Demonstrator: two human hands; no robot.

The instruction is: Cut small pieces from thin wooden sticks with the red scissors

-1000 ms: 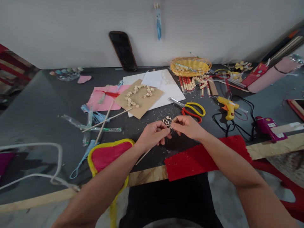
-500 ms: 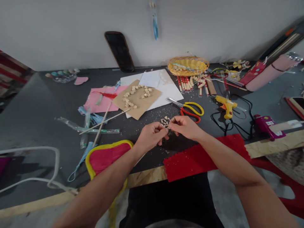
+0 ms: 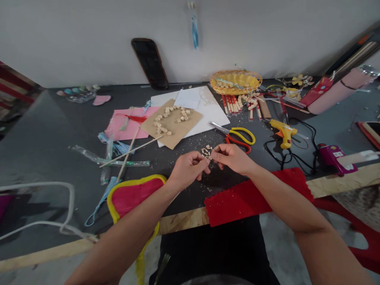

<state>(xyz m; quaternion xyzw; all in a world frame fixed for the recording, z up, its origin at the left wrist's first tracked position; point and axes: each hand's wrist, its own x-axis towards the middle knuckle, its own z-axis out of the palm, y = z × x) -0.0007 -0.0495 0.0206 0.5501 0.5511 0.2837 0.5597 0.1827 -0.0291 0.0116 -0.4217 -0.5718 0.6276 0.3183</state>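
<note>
My left hand (image 3: 190,169) and my right hand (image 3: 230,158) meet fingertip to fingertip low over the dark table. Both are closed in a pinch; whatever sits between the fingertips is too small and covered to name. Just beyond them lies a small heap of short pale wooden pieces (image 3: 206,150), partly hidden by the fingers. Scissors (image 3: 237,134) with yellow and red handles rest beyond my right hand, blades apart. On a brown paper square (image 3: 181,132), clusters of pale pieces (image 3: 169,114) form a broken curve. A thin stick (image 3: 142,147) touches its near edge.
Red felt (image 3: 237,202) lies under my right forearm, and a yellow-edged pink pouch (image 3: 138,194) by my left. A yellow glue gun (image 3: 283,132) with a black cord sits at right. Behind are a woven basket (image 3: 216,89), a phone (image 3: 150,63) and a pink bottle (image 3: 335,91).
Both hands stay in nearly the same spot, fingertips still together, with only a slight shift of the fingers. A thin greenish strand now shows over my lap.
</note>
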